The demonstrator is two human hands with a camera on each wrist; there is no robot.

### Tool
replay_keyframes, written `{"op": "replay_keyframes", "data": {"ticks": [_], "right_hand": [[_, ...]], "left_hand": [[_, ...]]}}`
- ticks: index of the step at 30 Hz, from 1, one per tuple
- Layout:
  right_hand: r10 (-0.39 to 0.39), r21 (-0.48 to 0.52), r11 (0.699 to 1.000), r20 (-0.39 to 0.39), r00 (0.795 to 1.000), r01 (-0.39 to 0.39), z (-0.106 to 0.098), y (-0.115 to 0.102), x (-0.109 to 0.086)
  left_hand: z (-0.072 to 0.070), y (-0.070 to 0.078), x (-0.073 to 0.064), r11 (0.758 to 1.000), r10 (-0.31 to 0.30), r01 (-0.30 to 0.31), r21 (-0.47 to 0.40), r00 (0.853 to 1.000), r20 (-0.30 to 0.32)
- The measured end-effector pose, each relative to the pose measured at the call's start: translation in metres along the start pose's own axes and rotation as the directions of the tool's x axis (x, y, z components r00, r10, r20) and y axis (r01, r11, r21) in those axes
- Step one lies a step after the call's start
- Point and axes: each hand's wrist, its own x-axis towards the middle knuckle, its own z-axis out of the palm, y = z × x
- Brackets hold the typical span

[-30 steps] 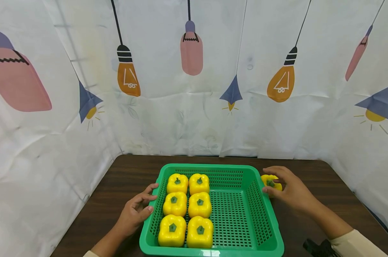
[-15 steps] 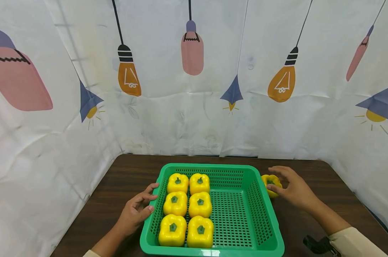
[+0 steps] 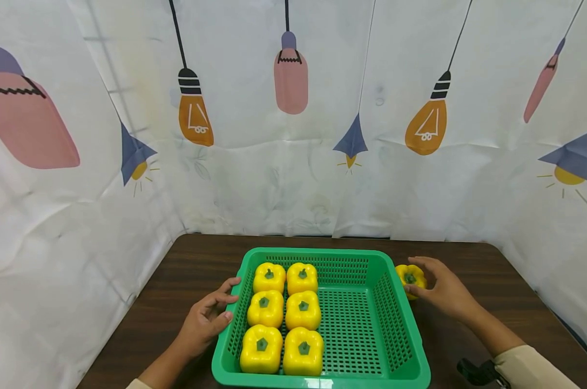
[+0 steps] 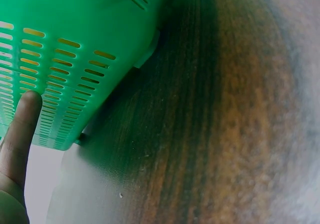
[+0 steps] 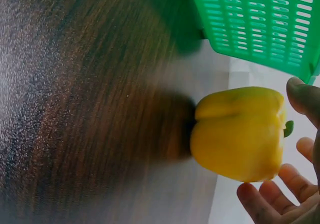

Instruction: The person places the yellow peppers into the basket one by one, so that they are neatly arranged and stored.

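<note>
A green plastic basket [image 3: 413, 346] stands on the table with several yellow bell peppers [image 3: 302, 348] in two columns in its left half. My left hand [image 3: 208, 316] rests along the basket's left side; in the left wrist view one straight finger [image 4: 22, 129] lies against the slotted wall. Just outside the right wall, another yellow bell pepper [image 5: 240, 134] stands on the table, its green stem upward. My right hand [image 3: 444, 289] is spread around this pepper's top. In the right wrist view the thumb [image 5: 300, 96] is apart from it, while fingertips are right at its far edge.
The dark wood-grain table [image 3: 196, 259] reaches back to a white curtain [image 3: 254, 189] printed with lamps. A black strap-like device [image 3: 480, 373] is on the right wrist by the pale sleeve. The right half of the basket shows its slotted floor.
My right hand drew slightly back to the right from the pepper, then lowered beside it again. The pepper tilted and now stands stem up. The left hand and basket stayed still.
</note>
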Motion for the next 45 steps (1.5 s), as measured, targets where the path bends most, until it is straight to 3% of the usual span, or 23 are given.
{"op": "replay_keyframes", "data": {"ticks": [18,27,36,45], "right_hand": [[0.058,0.054,0.997,0.064,0.996,-0.061,0.006,0.01,-0.001],[0.058,0.038,0.997,0.056,0.997,-0.06,0.005,0.012,-0.001],[0.079,0.063,0.994,0.073,0.994,-0.084,-0.008,0.006,0.001],[0.022,0.005,1.0,0.05,0.999,-0.023,-0.029,-0.005,0.006]], "left_hand": [[0.001,0.001,-0.001,1.0,0.003,-0.003,0.017,1.0,-0.01],[0.002,0.002,0.0,1.0,-0.001,0.001,0.006,1.0,-0.005],[0.002,0.001,0.001,1.0,0.0,0.0,0.001,1.0,-0.004],[0.002,0.002,0.001,1.0,0.001,-0.001,0.0,1.0,-0.008]]}}
